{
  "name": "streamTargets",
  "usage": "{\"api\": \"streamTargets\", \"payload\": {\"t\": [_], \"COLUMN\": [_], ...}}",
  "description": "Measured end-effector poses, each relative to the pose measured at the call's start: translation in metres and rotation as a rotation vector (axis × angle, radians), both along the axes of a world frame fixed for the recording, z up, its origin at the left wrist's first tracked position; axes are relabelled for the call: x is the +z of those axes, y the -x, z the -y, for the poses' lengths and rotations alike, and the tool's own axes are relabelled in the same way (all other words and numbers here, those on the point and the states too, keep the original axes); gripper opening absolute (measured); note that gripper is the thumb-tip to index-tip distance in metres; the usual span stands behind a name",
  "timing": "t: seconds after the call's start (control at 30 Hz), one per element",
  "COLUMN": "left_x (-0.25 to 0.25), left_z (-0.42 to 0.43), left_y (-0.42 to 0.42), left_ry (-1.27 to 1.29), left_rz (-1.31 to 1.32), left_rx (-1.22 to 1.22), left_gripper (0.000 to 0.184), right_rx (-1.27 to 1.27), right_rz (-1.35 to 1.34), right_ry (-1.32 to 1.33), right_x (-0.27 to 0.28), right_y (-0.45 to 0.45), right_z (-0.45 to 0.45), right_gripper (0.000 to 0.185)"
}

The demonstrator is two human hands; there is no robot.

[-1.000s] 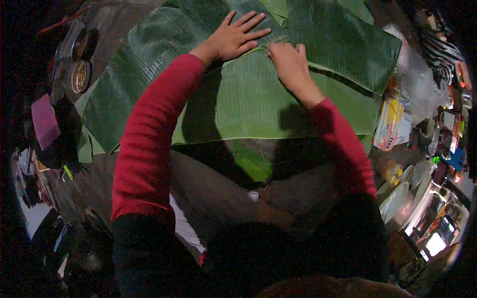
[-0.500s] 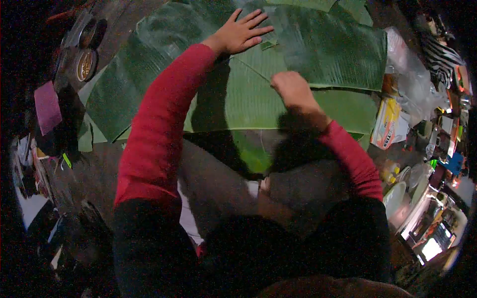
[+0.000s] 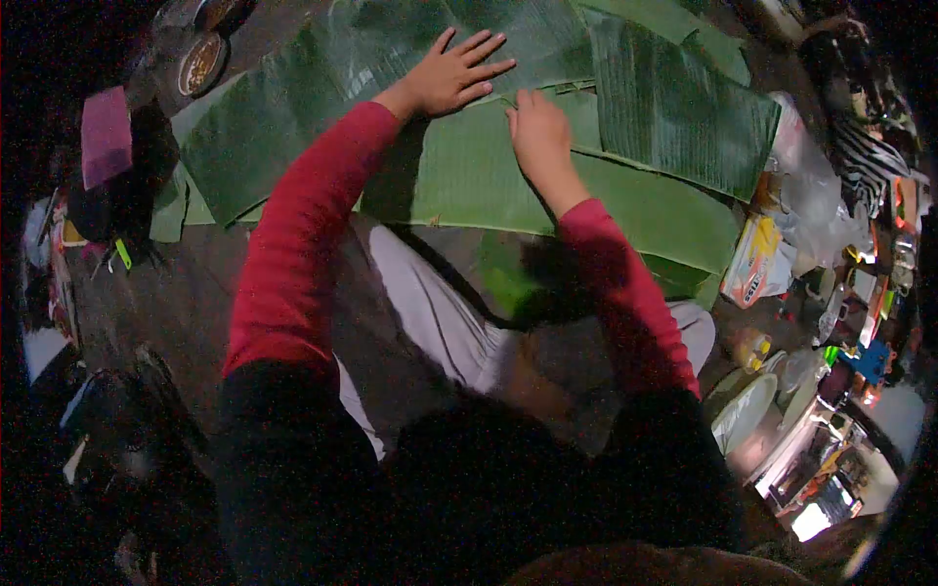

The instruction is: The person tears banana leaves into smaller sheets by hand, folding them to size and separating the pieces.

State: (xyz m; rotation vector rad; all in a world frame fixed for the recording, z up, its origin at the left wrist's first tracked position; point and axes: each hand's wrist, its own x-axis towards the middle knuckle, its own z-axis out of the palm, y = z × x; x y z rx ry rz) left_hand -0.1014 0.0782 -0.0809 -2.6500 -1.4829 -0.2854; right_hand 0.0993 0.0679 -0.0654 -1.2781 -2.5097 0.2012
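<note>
Large green leaf pieces (image 3: 479,161) lie overlapping in front of me. My left hand (image 3: 451,76) is spread flat on a dark green leaf (image 3: 376,59), fingers apart and holding nothing. Just to its right, my right hand (image 3: 539,127) is closed at the upper edge of the lighter leaf, its fingertips pressed together beside a thin torn strip (image 3: 575,88). What it pinches there is too small to make out. Another dark leaf (image 3: 674,112) lies to the right of my right hand.
A round bowl (image 3: 202,64) and a pink sheet (image 3: 106,137) are at the left. Along the right stand a yellow and white packet (image 3: 752,262), a clear plastic bag (image 3: 816,210), a pale plate (image 3: 745,415) and a striped black and white cloth (image 3: 865,156).
My right hand went down over the lighter leaf, then came back up to its upper edge near my left hand. My left hand stays spread. The whole view has shifted somewhat.
</note>
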Motion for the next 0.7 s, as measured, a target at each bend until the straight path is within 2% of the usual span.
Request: {"api": "streamTargets", "payload": {"t": [0.1,0.23,0.4,0.5,0.63,0.7], "left_x": [0.0,-0.003,-0.004,-0.004,-0.004,-0.01], "left_z": [-0.001,-0.001,0.0,-0.001,-0.001,-0.004], "left_y": [-0.001,-0.004,-0.002,-0.003,-0.004,0.001], "left_ry": [-0.027,-0.048,-0.067,-0.075,-0.041,-0.049], "left_rz": [0.022,0.018,0.033,0.007,-0.007,-0.018], "left_rx": [0.034,0.027,0.026,0.023,0.019,0.02], "left_gripper": [0.044,0.044,0.044,0.044,0.047,0.047], "right_rx": [-0.067,-0.05,0.036,0.105,0.159,0.012], "right_rz": [-0.05,-0.037,0.065,0.01,0.042,0.04], "right_ry": [0.114,0.14,0.294,0.389,0.358,0.415], "right_x": [0.001,0.013,0.034,0.032,0.034,0.041], "right_y": [0.004,-0.002,-0.02,-0.032,-0.032,-0.032], "right_z": [0.007,0.022,0.064,0.082,0.096,0.088], "right_gripper": [0.016,0.015,0.015,0.016,0.016,0.018]}}
